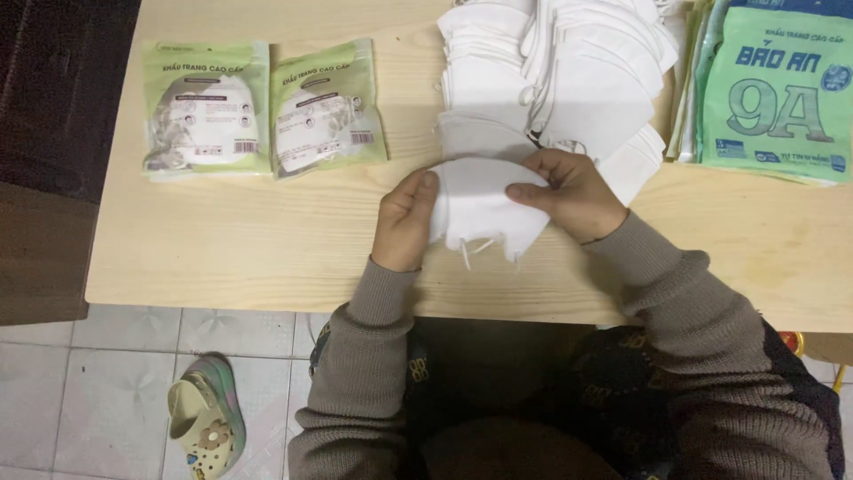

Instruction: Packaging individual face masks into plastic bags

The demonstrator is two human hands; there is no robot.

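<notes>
Between our hands, left hand (404,222) and right hand (569,191) both pinch a folded white fabric face mask (480,204) over the pale wooden table (267,258). Its loose ear loops could snag, or we might nudge the white mask stack (551,71) just behind.

Left grip (407,220) and right grip (569,194) both pinched shut, forearms converging.

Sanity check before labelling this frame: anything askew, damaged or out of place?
Nothing damaged. The left hand and right hand hold one white face mask at the table edge. The mask pile is loosely fanned. One clog lies alone on the floor tiles.
</notes>
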